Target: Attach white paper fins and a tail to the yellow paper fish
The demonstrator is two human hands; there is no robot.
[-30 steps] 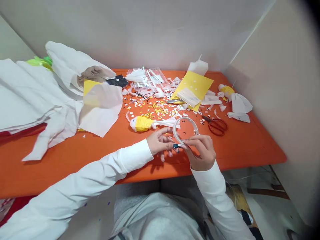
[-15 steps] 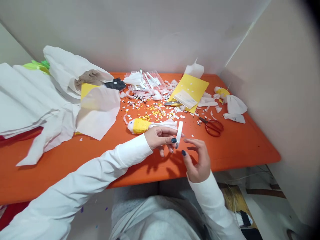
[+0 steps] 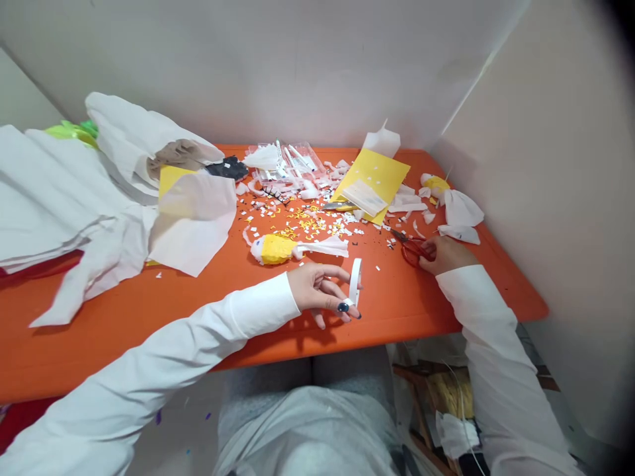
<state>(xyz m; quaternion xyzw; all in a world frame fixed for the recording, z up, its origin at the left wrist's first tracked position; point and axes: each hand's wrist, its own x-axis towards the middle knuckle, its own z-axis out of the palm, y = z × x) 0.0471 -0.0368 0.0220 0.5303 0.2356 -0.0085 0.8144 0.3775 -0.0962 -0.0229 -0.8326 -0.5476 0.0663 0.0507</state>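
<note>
Between the thumb and fingers of my left hand (image 3: 322, 292) is a narrow white paper strip (image 3: 355, 281), bent into a curve. My right hand (image 3: 441, 254) is closed at the red handles of a pair of scissors (image 3: 411, 248), whose blades point left on the table. Just beyond my left hand lies a small fish-like figure (image 3: 278, 249) with a yellow scaly body, a white head and a white paper tail. Another yellow and white figure (image 3: 436, 184) lies beyond my right hand.
Paper scraps (image 3: 312, 221) litter the middle of the orange table (image 3: 397, 311). A yellow sheet (image 3: 372, 175) and a yellow utility knife (image 3: 340, 206) lie behind them. A plastic case (image 3: 297, 162) with pens stands at the back. White paper sheets (image 3: 59, 198) cover the left side.
My right hand has moved from beside the strip out to the right and taken hold of the scissors' handles. My left hand, still holding the strip, has come slightly nearer to me.
</note>
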